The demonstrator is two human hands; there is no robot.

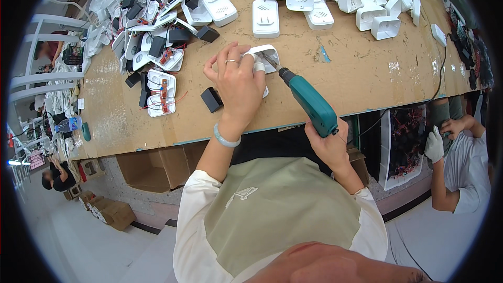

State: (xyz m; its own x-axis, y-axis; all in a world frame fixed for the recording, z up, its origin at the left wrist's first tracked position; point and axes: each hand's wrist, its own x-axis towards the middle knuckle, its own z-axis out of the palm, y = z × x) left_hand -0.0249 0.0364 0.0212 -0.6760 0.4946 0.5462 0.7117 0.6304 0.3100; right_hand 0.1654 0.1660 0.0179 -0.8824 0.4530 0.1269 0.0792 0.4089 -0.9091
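Note:
My right hand (pixel 330 144) grips a green electric screwdriver (pixel 313 102) by its rear end. The tool slants up and left, its metal bit reaching into an open white plastic housing (pixel 271 53). With fingers bent, my left hand (pixel 238 84) holds that housing against the table; white covers wrap some fingertips, which partly hide the housing. Close to my left wrist lies a black block (pixel 211 99). Another white piece (pixel 265 92) shows in part beside the left hand. Further left is an opened white housing (pixel 161 93) with an orange-brown circuit board and thin wires.
White housings (pixel 266 18) are piled along the table's (pixel 367 73) far side. Opened ones with black blocks and wires heap at the far left. A black cable (pixel 437 86) crosses the right side. A co-worker (pixel 461 152) sits at right by a white crate (pixel 386 152). Cardboard boxes (pixel 152 170) stand below.

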